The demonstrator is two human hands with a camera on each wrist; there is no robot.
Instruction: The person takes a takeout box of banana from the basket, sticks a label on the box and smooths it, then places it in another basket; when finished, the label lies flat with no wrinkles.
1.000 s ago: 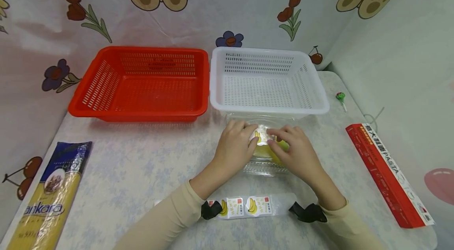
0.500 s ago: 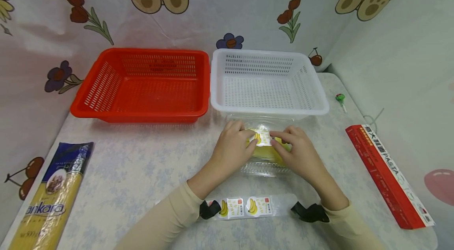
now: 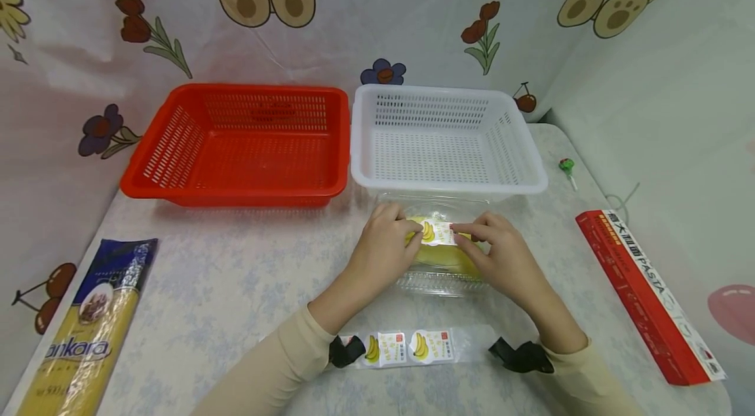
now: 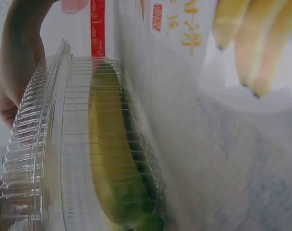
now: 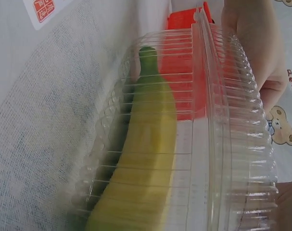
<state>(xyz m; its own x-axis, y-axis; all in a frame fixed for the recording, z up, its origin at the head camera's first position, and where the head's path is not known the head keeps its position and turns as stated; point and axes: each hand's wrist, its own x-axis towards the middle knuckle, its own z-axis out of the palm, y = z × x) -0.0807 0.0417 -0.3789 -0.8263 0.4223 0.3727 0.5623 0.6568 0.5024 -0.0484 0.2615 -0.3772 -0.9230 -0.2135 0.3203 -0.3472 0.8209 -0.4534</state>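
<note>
A clear plastic clamshell box [image 3: 442,282] stands closed on the table in front of the white basket. Inside it lies a yellow banana [image 5: 150,144] with a green stem, seen through the ribbed side in both wrist views. Over the lid is a white sticker [image 3: 438,233] printed with bananas. My left hand [image 3: 382,242] pinches the sticker's left edge between thumb and index finger. At the opposite edge, thumb and index finger of my right hand [image 3: 501,255] pinch it too. Nearer me lies a backing strip [image 3: 472,344] bearing more banana stickers.
Behind the box stand a red basket [image 3: 259,196] and a white basket [image 3: 448,185], side by side. A spaghetti bag [image 3: 88,331] lies at the left, a red pasta box [image 3: 645,298] at the right. A small green lollipop [image 3: 567,166] lies near the right edge.
The sticker, tilted and glossy earlier, now looks flatter and straighter over the lid. My right hand has shifted slightly right and down; the left hand has moved slightly left.
</note>
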